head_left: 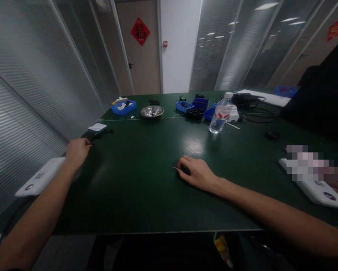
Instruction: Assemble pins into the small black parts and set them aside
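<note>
My right hand [195, 173] rests on the green table, its fingers curled round a slim tool with a thin metal tip [174, 168] that points left. Most of that tool is hidden in the hand, so I cannot tell its kind. Over at the table's left side, my left hand [78, 150] reaches forward with its fingers bent together beside a dark object [99, 133]. What those fingers hold, if anything, is hidden. Just past them lies a white paper [97, 127].
Toward the back stand a blue basket [124, 108], a round metal dish [152, 112], a smaller blue basket [184, 107] and a water bottle [221, 114]. White flat devices [41, 177] lie on both sides. At right are a black mouse [272, 135] and another person's hand [307, 163].
</note>
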The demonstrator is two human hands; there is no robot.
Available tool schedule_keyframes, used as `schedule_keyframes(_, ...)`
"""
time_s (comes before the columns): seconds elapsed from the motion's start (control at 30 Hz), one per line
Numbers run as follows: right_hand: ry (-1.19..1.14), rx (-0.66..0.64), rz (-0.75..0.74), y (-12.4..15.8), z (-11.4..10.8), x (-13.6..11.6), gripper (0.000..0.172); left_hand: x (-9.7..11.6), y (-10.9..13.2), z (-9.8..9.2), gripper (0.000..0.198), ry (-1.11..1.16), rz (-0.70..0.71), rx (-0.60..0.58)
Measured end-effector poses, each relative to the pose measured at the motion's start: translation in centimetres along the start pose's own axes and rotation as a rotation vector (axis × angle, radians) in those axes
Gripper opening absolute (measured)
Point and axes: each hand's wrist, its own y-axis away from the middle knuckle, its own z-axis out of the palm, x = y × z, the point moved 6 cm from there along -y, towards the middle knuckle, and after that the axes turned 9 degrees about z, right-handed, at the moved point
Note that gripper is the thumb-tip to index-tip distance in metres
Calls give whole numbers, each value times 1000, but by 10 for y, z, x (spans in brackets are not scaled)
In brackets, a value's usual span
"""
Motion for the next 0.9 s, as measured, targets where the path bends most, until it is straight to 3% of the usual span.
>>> schedule_keyframes(0.9,1,18,-23,1,0,0,11,5,6,-11,34,-19,-123,-33)
